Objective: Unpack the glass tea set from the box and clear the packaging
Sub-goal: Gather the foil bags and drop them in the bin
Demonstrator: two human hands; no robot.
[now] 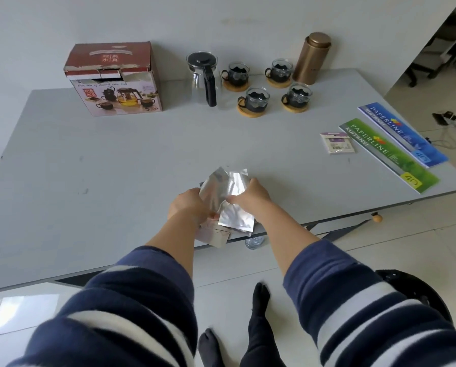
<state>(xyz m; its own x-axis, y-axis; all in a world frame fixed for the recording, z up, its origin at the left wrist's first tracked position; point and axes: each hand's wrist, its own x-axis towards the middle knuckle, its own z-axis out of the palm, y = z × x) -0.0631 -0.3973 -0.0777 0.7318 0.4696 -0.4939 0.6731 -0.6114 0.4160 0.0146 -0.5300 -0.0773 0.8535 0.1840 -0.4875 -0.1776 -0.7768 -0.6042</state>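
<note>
Head view, left hand [188, 206] and right hand [249, 196] both gripping crumpled silver packaging [228, 197] at tabletop's near edge, glass teapot [203, 78] and four cups [272, 84] along far edge, box [114, 79] at far left corner.

Both arms reach forward, the left hand [188, 205] and right hand [249, 196] close together, fingers curled in a grip.
</note>
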